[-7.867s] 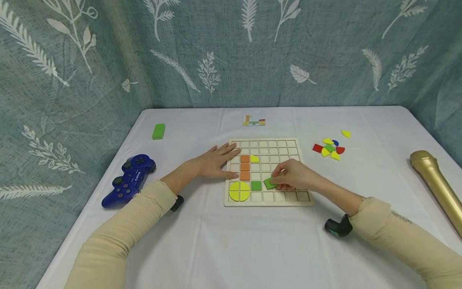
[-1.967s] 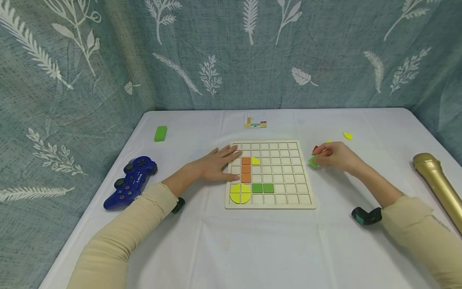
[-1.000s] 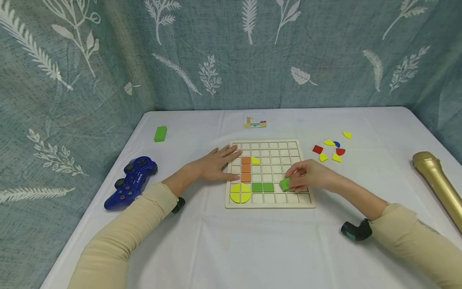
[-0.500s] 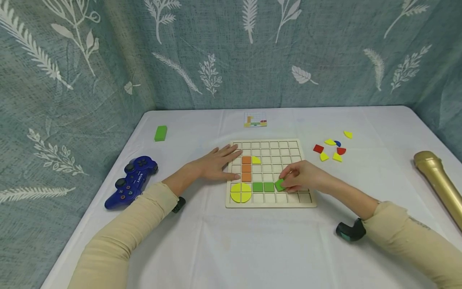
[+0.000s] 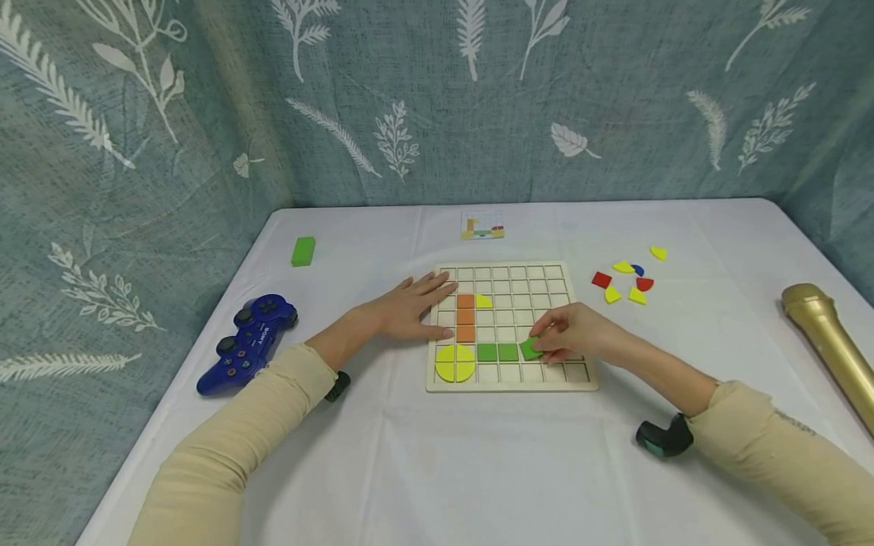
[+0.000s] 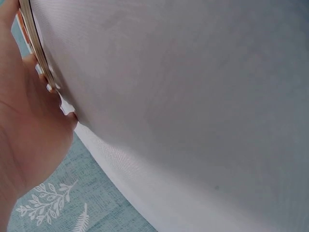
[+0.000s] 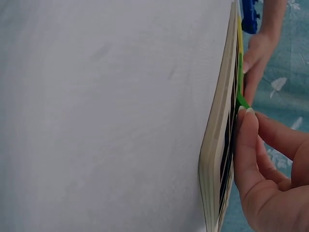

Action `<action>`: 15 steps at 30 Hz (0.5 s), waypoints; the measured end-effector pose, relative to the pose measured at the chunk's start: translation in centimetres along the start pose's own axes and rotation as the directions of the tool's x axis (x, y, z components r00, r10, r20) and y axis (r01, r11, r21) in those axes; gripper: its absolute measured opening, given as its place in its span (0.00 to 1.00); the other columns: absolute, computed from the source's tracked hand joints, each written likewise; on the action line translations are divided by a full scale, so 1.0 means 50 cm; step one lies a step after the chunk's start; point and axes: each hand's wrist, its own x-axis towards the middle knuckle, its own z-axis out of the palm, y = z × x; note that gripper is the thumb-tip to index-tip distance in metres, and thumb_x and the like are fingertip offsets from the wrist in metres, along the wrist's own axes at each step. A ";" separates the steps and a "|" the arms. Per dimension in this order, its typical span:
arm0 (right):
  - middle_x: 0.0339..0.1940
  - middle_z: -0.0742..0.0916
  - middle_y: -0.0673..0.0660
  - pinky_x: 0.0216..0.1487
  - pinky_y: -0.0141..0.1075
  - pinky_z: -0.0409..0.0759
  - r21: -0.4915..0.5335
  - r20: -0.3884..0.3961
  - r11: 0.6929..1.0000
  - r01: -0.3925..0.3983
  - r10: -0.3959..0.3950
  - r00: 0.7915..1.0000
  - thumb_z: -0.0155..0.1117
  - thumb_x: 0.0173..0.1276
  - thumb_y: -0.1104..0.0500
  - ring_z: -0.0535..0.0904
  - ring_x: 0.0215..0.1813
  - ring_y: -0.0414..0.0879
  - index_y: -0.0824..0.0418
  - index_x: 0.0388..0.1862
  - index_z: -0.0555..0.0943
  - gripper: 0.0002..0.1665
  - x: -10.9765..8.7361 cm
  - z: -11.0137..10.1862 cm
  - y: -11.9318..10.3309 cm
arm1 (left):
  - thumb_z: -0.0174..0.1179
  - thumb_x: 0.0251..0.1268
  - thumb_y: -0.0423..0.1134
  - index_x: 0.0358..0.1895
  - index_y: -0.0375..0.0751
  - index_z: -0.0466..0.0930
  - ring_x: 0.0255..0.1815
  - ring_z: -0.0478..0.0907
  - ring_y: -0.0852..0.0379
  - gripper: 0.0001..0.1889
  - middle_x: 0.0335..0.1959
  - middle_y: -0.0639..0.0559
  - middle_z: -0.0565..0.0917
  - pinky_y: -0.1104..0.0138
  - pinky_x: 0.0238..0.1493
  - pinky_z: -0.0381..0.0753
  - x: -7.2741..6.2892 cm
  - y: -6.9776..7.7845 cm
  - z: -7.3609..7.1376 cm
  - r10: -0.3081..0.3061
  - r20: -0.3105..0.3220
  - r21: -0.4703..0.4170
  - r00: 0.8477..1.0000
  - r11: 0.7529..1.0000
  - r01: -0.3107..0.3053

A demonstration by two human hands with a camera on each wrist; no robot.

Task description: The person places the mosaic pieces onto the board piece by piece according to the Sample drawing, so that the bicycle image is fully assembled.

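A wooden grid board [image 5: 526,288] lies on the table. My left hand [image 5: 410,309] rests on its left edge with fingers spread; in the left wrist view that hand [image 6: 34,116] is beside the board's edge [image 6: 36,43]. My right hand [image 5: 573,331] pinches a green square tile [image 5: 529,349] over the board's lower rows, just right of two seated green tiles [image 5: 497,353]. In the right wrist view the held tile [image 7: 243,100] tilts up from the board. Three orange tiles [image 5: 466,318], a yellow quarter piece [image 5: 483,302] and a yellow circle [image 5: 454,364] sit in the grid.
Loose yellow, red and blue pieces [image 5: 602,280] lie right of the board. A pattern card [image 5: 482,225] lies behind it. A green block [image 5: 303,252] and blue game controller [image 5: 247,345] are at left, a gold microphone [image 5: 819,334] at right.
One green tile was set in the grid beside the first. My right hand then took another green tile from the loose pieces and brought it left over the board. My left hand stayed put.
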 end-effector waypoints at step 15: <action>0.32 0.84 0.57 0.37 0.36 0.83 -0.050 0.010 0.999 -0.007 0.007 1.000 0.65 0.67 0.59 0.81 0.31 0.46 0.69 0.46 0.80 0.15 -0.004 0.006 -0.001 | 0.46 0.65 0.68 0.78 0.53 0.36 0.76 0.29 0.54 0.46 0.77 0.53 0.35 0.52 0.72 0.32 0.002 -0.002 0.000 -0.004 0.003 0.003 1.000 1.000 0.004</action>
